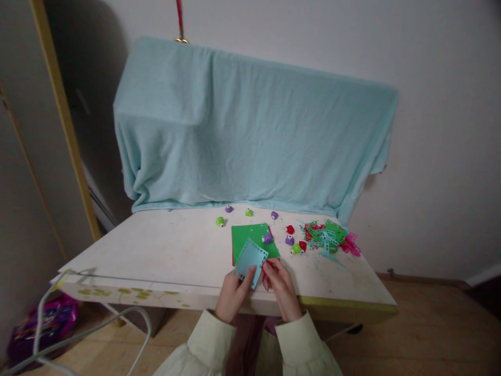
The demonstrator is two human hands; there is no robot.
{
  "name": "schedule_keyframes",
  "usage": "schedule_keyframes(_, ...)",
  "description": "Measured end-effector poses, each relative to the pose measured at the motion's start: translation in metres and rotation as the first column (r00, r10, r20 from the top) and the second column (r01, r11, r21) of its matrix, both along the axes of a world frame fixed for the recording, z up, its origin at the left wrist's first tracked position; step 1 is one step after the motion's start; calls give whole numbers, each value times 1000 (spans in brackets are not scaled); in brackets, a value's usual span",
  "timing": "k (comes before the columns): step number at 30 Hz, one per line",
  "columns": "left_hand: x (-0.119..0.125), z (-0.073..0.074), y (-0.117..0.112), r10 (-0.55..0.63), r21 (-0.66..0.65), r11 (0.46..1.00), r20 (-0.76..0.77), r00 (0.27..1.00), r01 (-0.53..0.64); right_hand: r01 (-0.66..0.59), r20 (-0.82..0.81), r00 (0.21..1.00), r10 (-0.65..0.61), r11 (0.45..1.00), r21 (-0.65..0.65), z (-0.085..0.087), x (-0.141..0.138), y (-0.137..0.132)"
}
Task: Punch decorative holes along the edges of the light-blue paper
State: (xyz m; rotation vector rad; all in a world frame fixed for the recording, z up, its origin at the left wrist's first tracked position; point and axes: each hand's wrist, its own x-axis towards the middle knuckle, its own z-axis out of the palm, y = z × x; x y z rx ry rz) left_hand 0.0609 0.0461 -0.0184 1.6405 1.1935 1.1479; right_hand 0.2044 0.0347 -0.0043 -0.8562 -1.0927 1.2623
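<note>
My left hand [231, 293] pinches the lower edge of a light blue sheet of paper [249, 258], its thumb on top. Small holes run along several of the sheet's edges. At the sheet's right edge my right hand [283, 288] is closed around a small red craft punch [266, 265], mostly hidden by the fingers. Behind the blue sheet lies a green square of paper [241, 235], with red showing at its edges. A purple craft punch [267, 238] rests on the green paper's right part.
More craft punches, including a lime green one [220, 222] and a red one [289, 229], stand about the white table [168, 245]. A heap of punched paper scraps [326, 237] lies on the right. A light blue cloth [250, 130] hangs behind. White cables [135, 310] loop at the front left.
</note>
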Motion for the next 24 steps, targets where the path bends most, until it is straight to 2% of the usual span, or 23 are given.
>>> schedule_keyframes(24,1,-1,0,0,25,1000,-1,1000,0,8,10,1000,-8,1000,5,0,-1,-1)
